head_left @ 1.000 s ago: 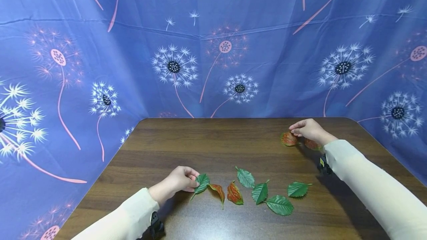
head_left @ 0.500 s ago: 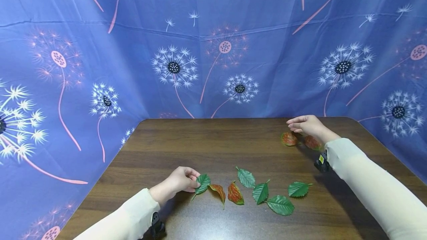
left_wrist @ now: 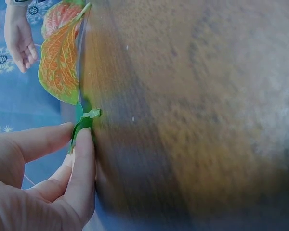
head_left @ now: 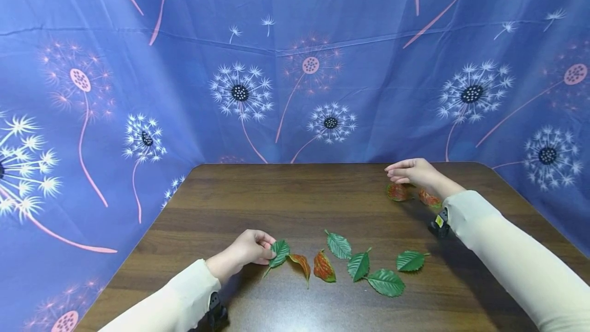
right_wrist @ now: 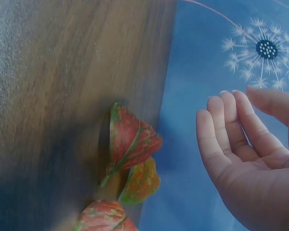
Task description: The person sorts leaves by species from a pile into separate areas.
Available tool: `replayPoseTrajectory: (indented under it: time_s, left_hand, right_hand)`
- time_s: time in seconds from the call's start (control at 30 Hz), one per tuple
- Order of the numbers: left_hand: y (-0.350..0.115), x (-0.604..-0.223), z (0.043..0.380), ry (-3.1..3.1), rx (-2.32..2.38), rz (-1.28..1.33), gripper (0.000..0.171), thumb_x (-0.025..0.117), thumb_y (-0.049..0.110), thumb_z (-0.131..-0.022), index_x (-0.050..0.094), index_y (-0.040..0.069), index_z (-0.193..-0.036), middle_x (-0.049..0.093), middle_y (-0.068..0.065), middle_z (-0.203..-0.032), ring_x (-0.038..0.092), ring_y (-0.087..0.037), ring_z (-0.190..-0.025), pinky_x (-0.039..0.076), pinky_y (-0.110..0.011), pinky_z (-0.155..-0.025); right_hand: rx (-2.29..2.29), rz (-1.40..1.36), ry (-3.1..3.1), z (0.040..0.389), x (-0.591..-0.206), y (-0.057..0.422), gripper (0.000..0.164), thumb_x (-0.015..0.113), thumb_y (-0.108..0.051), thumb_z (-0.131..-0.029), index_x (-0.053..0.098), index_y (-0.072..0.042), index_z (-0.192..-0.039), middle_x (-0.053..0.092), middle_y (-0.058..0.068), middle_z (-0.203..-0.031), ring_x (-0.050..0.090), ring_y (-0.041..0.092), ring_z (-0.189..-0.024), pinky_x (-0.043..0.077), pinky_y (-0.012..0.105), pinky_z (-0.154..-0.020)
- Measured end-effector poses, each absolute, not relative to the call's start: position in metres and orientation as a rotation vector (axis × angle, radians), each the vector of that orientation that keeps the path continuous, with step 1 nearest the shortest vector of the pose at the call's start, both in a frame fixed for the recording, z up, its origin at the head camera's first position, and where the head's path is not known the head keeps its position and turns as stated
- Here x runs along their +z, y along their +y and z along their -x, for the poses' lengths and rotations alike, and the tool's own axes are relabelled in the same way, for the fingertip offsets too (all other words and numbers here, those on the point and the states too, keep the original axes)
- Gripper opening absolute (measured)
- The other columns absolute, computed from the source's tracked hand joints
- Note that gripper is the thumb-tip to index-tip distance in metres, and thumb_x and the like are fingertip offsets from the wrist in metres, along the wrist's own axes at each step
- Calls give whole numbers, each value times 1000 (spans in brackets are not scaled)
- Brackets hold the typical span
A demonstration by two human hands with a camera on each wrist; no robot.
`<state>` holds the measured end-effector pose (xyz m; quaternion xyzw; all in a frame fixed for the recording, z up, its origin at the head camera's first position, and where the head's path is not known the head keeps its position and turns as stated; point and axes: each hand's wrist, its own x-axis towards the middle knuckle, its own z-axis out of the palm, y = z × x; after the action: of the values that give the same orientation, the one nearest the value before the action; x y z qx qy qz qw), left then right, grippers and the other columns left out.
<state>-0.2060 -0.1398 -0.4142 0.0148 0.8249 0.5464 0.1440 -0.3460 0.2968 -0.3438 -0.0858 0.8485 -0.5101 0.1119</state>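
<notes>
My left hand (head_left: 243, 254) pinches a green serrated leaf (head_left: 279, 253) between thumb and fingers at the front left of the table. In the left wrist view, the leaf's edge and stem (left_wrist: 92, 113) show between the fingertips. A curled red-orange leaf (head_left: 300, 266) lies right beside it. At the back right, my right hand (head_left: 417, 174) hovers with fingers extended, holding nothing. Below it lie a red leaf (head_left: 397, 193) and another red leaf (head_left: 429, 198). The right wrist view shows red leaves (right_wrist: 135, 139) and a yellow-orange one (right_wrist: 142, 183) apart from the fingers.
To the right of the left hand lie a red-green leaf (head_left: 324, 267) and several green leaves (head_left: 386, 283). The brown wooden table (head_left: 258, 193) ends at a blue dandelion-print cloth (head_left: 295, 101) behind it.
My right hand has risen off the red leaves and shifted slightly left, its fingers straighter. The left hand keeps its pinch on the green leaf in the same place.
</notes>
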Motion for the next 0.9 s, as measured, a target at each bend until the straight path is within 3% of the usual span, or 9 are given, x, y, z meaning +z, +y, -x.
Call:
replayPoseTrajectory:
  time_s: [0.2,0.4,0.7,0.9]
  left_hand:
    - [-139,-413,207,2381,1570,-36,24,69,-10,-77,63,-11,-100,55,-2,-76,57,-11,-66,61,-28,-63]
    - [-138,-414,208,2401,1558,-22,24,70,-10,-77,63,-11,-100,54,-1,-75,56,-11,-65,60,-29,-62]
    - [-135,-413,207,2392,1587,15,24,68,-13,-75,63,-12,-99,55,-1,-72,57,-10,-63,60,-26,-60]
    - [-135,-414,207,2406,1583,24,23,68,-12,-76,63,-11,-98,56,-2,-72,58,-11,-63,60,-27,-59]
  right_hand:
    - [-1448,280,2487,344,-346,291,48,56,-26,-99,50,7,-134,66,10,-121,66,5,-94,53,40,-97]
    - [-1492,305,2451,337,-348,279,49,58,-25,-98,50,9,-132,67,12,-117,67,8,-95,52,42,-98]
    - [-1487,344,2420,328,-346,258,45,63,-20,-95,54,6,-131,65,15,-122,68,16,-100,57,24,-84]
    - [-1547,379,2354,324,-351,244,46,66,-14,-92,54,10,-129,68,10,-116,68,11,-94,57,24,-84]
